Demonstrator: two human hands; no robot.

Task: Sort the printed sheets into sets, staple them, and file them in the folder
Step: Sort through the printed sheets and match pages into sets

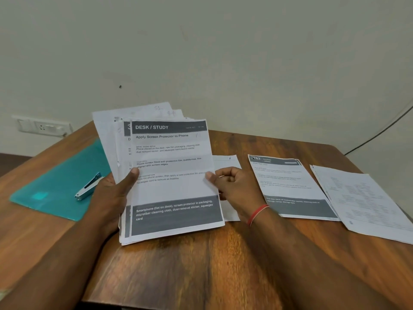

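By my reading the sorting is only partly done: the left hand (109,193) is gripping a thick stack (107,130) of printed sheets above the middle of the table (201,265), its thumb pressing on the front near the stack's left edge, its other fingers hidden behind the paper; the right hand (232,186) is pinching the right edge of the top sheet (174,153), headed DESK / STUDY, thumb on the face and fingers curled behind. Three lots are lying toward the table's right side: a sheet marked 6 (228,162), partly covered by the right hand; a grey-headed pile (290,186) beside it; a pale pile (362,202) reaching the right edge; how many sheets each is holding I cannot tell. No staple is showing on any of them; the stapler (88,186) is resting on the teal folder (55,191), which is lying closed near the left edge, so stapling and filing are both waiting. A wall socket (42,127) is sitting beyond the far left corner and a dark cable (380,130) is running down the wall at right; neither is obstructing; the laid-out piles are crowding the right side, leaving little room there for further sets.
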